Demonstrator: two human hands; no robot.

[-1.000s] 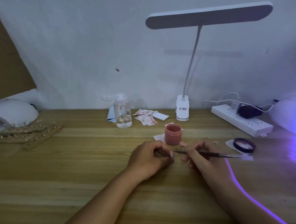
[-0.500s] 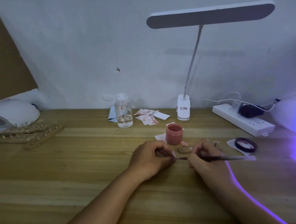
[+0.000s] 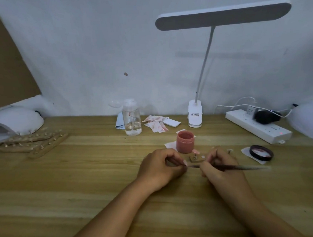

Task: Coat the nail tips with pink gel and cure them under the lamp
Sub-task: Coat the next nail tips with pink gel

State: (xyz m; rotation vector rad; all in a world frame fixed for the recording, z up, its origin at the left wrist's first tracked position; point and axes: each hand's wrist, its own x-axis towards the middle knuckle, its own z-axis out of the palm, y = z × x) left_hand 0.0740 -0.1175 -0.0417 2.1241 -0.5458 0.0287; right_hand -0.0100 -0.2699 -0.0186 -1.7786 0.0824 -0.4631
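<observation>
the left hand [image 3: 161, 166] is curled up on the wooden surface [image 3: 63, 180], thumb and forefinger pinched on a small pale nail tip [image 3: 184, 162]; the fingers hide most of it. the right hand [image 3: 220, 167] is clamped round a thin dark-handled brush [image 3: 235, 167], its bristle end meeting that tip, its tail pointing right. between the two hands and just behind them sits a little wooden stand [image 3: 196, 157] with a metal peg. the open pink gel jar [image 3: 185, 142] stands right behind that, on a white paper square. its black round lid [image 3: 261, 152] lies to the right, near the brush's tail. further back are a clear plastic bottle [image 3: 132, 118], pink-stained wipes [image 3: 156, 124], a white clip desk lamp [image 3: 195, 113] and a white power strip [image 3: 258, 126]. one white domed curing lamp [image 3: 13, 121] sits at the far left with long wooden racks of pegs [image 3: 33, 143] in front of it, another white dome [image 3: 311, 118] at the far right edge.
</observation>
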